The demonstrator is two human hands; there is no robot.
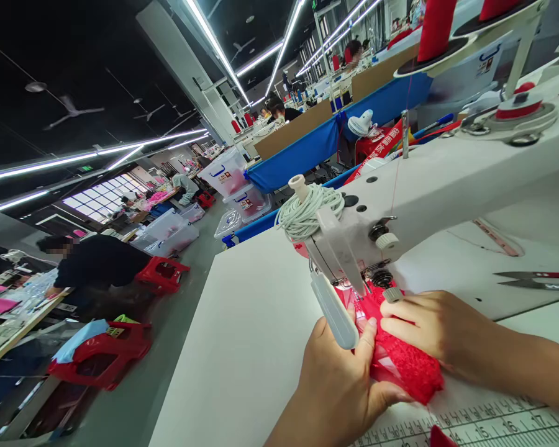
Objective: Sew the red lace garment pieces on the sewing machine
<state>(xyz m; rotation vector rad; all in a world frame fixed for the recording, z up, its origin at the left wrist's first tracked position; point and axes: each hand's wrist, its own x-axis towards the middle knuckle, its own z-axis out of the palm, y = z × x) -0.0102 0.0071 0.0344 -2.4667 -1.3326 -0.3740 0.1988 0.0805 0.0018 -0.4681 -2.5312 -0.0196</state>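
Far left of the fingers, a person [105,261] in dark clothing leans at a cluttered surface [23,329], red stools [107,357] behind on the grey floor [177,310]. The white surface [233,323] spreads leftward from the left hand's fingers [367,341], splayed against red lace fabric [407,366] beneath the sewing machine [447,174], their grip impossible to tell; the right hand's fingers [403,323] curl onto it, holding its right side, with snips [533,282] farther right
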